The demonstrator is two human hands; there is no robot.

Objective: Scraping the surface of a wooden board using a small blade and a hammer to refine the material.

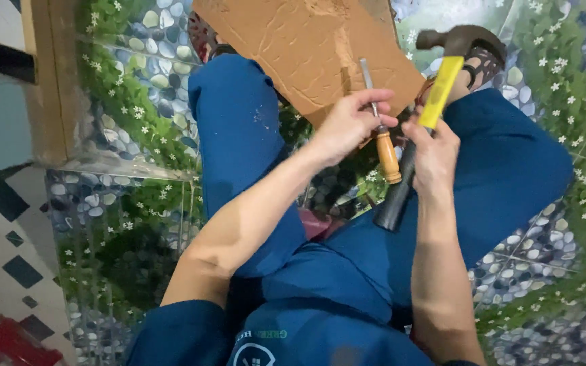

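My left hand (348,125) grips a chisel (382,139) with a wooden handle, its metal blade pointing up onto a brown carved wooden board (300,47). My right hand (434,152) holds a claw hammer (439,88) with a yellow and black shaft, its dark head raised near my right foot. Both hands sit close together just below the board's lower corner. The board rests across my legs in blue trousers (239,129).
The floor (137,74) has tiles printed with pebbles, greenery and white flowers. A wooden plank (52,74) stands at the left. A red object (8,346) lies at the bottom left. My sandalled foot (486,61) is beside the hammer head.
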